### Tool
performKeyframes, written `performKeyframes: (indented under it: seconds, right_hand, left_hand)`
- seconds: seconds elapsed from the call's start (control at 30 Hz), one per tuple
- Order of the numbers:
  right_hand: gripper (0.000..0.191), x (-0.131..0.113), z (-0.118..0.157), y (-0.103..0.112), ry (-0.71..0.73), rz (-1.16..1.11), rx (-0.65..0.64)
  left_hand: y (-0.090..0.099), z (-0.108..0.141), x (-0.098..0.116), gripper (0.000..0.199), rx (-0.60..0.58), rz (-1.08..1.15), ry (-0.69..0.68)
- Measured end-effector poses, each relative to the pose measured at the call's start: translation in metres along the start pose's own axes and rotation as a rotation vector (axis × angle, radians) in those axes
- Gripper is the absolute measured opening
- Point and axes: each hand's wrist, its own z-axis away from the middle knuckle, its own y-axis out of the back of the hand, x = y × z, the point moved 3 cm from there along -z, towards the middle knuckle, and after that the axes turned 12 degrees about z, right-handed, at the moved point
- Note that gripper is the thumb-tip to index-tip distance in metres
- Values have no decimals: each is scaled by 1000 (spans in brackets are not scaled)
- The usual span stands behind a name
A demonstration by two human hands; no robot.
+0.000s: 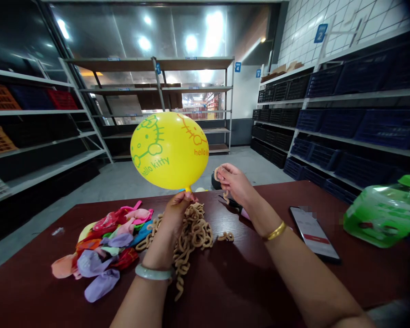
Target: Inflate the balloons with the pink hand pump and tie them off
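An inflated yellow balloon (171, 152) with cat prints and lettering stands upright above the table. My left hand (179, 207) pinches its neck at the bottom. To the right, my right hand (233, 180) is closed on a short piece of tan curly cord (226, 197), whose end dangles below the fingers. Beneath and beside my left hand lies a tangled pile of the same tan cord (193, 232). A small loose piece of cord (226, 236) rests right of the pile. Several uninflated balloons (99, 264) in many colours are heaped at the left.
On the dark red table (239, 282), a phone (314, 232) and a green-capped bottle (386, 214) stand at the right. Scissors (237, 205), partly hidden, lie behind my right forearm. Shelves with blue crates (341, 120) line the right wall; a shelf rack (157, 77) is behind.
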Motion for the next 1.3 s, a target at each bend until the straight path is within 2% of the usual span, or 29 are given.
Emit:
performKeyframes:
  seconds: [0.07, 0.17, 0.23, 0.3, 0.37, 0.53, 0.77, 0.93, 1.03, 1.1, 1.17, 1.23, 1.3]
  right_hand:
    - [28, -4, 6, 0, -8, 81, -57]
    - [29, -7, 11, -5, -16, 261, -206]
    - [28, -7, 12, -11, 43, 369, -295]
    - [24, -6, 11, -18, 128, 491, -331]
    - [19, -4, 10, -23, 185, 674, -308]
    - [16, -5, 15, -33, 291, 1171, -128]
    - [13, -19, 22, -34, 427, 1297, -59]
    - [15, -23, 23, -30, 412, 1266, -14]
    - [14, -23, 23, -33, 354, 1137, -27]
    - [11, -22, 23, -37, 304, 911, -83]
    - [16, -24, 26, -42, 288, 599, -202]
    - [26, -30, 30, -47, 279, 324, -348]
    - [30, -40, 34, -47, 260, 161, -432]
  left_hand:
    - [1, 0, -2, 29, 37, 57, 18]
    - [-1, 2, -6, 33, 102, 78, 53]
    - [-4, 5, -10, 33, 155, 75, 87]
    - [-8, 9, -14, 35, 194, 88, 123]
    - [-12, 12, -17, 37, 202, 123, 167]
    - [-16, 17, -23, 35, 179, 218, 295]
    - [-23, 19, -25, 34, 80, 79, 243]
    - [-27, 20, -28, 37, 61, 63, 214]
    - [-28, 19, -30, 35, 55, 20, 189]
    - [-31, 19, -33, 30, 43, -30, 160]
    - [-36, 21, -37, 25, 32, -66, 147]
    - [-43, 25, -40, 21, 27, -45, 173]
    - [-53, 28, -39, 20, 7, 42, 232]
